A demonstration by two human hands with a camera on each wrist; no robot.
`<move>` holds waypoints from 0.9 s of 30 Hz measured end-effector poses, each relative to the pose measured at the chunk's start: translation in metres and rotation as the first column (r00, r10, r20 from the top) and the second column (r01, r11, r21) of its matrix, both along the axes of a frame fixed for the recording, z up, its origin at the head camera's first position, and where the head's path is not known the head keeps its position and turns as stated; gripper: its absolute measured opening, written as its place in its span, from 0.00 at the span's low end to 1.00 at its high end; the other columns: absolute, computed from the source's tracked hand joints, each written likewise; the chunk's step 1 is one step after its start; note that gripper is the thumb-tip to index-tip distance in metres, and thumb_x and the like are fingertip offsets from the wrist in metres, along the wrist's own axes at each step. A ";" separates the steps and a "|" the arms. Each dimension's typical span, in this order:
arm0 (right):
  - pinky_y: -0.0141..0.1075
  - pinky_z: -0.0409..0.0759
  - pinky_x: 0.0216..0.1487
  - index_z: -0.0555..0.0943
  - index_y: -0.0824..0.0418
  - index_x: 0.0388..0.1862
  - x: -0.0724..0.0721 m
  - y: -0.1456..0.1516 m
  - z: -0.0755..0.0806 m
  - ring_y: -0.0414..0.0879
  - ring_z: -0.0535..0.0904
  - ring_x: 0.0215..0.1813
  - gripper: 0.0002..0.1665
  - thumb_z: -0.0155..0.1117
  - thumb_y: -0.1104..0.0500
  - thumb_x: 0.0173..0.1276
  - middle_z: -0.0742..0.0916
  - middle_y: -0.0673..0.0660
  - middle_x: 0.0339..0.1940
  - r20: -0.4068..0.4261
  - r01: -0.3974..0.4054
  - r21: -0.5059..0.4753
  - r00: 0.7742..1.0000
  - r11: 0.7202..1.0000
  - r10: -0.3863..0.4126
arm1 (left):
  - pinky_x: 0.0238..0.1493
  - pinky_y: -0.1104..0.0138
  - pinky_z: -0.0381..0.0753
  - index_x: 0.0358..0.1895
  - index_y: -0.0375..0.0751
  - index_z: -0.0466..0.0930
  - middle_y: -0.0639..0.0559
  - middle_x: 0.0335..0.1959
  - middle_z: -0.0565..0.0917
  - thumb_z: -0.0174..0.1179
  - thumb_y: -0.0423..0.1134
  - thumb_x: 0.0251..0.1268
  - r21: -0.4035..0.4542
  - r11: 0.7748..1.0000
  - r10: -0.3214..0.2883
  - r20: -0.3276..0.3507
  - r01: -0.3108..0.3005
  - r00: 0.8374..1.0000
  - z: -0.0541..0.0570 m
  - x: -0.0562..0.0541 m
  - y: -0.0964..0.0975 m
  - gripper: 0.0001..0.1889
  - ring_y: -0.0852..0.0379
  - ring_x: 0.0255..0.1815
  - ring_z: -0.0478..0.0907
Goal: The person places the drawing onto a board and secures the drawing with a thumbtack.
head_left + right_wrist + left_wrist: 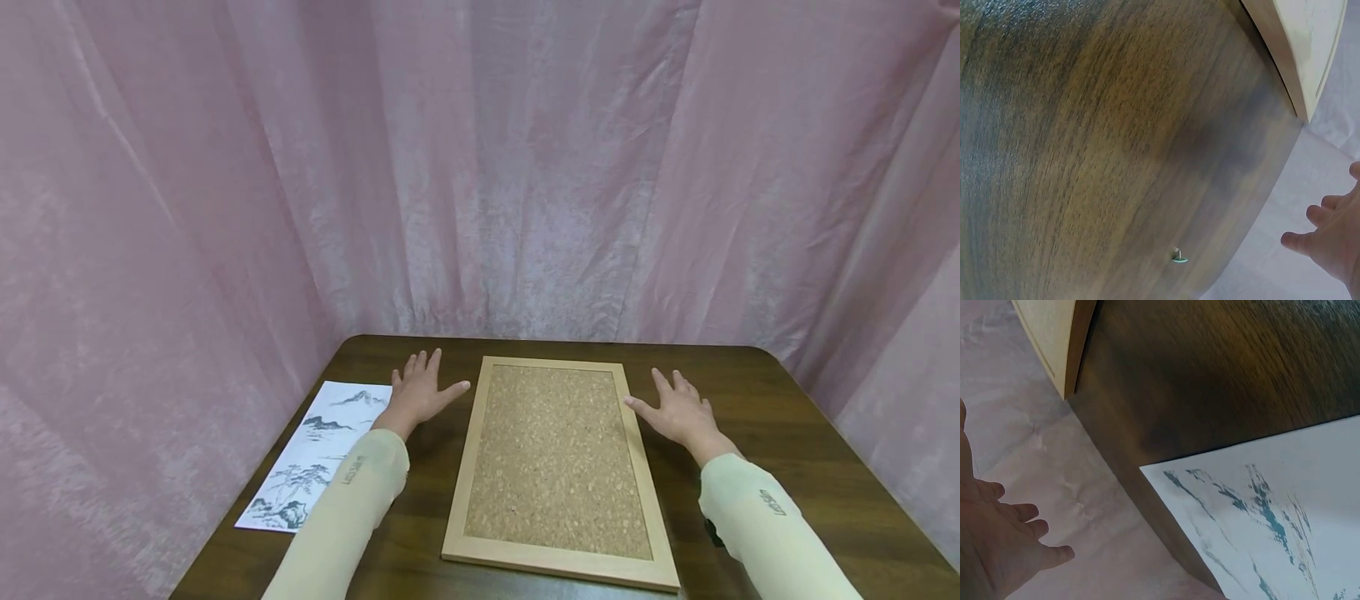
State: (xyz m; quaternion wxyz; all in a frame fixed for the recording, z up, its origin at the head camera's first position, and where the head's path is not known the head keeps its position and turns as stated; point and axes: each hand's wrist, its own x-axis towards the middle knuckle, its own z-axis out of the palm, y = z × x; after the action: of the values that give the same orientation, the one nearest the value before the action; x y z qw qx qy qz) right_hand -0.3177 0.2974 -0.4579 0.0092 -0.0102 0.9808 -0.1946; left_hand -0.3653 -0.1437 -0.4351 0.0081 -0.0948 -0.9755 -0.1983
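A cork board [558, 458] in a pale wooden frame lies flat on the dark table. My left hand [418, 396] hovers to the left of it, fingers spread and holding nothing. Partly covered by that forearm is a white sheet [315, 450] printed with an ink landscape of mountains and trees; its corner shows large in the left wrist view. Past the board's right edge, my right hand [681, 412] is held out with spread fingers, its thumb close to the frame. In the right wrist view a small thumbtack [1179, 257] with a greenish flat head sits on the tabletop.
The brown wood-grain table [787, 442] has rounded far corners. Pink curtains [525, 167] hang behind it and on both sides. A small dark object [713, 533] shows beside the right sleeve; what it is I cannot tell.
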 end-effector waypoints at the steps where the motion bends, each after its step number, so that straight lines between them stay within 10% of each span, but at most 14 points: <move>1: 0.76 0.42 0.64 0.43 0.68 0.80 0.000 0.001 0.000 0.80 0.40 0.73 0.62 0.41 0.23 0.69 0.45 0.82 0.75 -0.001 0.002 -0.002 1.000 1.000 -0.002 | 0.71 0.35 0.35 0.81 0.44 0.40 0.36 0.80 0.42 0.47 0.74 0.65 0.004 1.000 0.003 -0.001 -0.003 1.000 0.000 0.000 -0.002 0.52 0.37 0.80 0.35; 27: 0.75 0.57 0.60 0.46 0.72 0.79 0.006 0.027 0.001 0.83 0.50 0.69 0.55 0.46 0.32 0.75 0.53 0.84 0.72 -0.034 0.001 -0.090 0.999 0.996 -0.004 | 0.68 0.34 0.50 0.80 0.41 0.45 0.31 0.77 0.54 0.50 0.72 0.66 0.159 0.983 0.101 -0.021 -0.096 0.995 0.004 -0.004 -0.062 0.51 0.29 0.75 0.50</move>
State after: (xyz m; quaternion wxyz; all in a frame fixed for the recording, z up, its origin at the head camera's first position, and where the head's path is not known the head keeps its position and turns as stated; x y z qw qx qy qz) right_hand -0.3112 0.3240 -0.4568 -0.0084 -0.0129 0.9711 -0.2384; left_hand -0.3691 -0.2052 -0.4310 0.0397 -0.0484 -0.9600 -0.2729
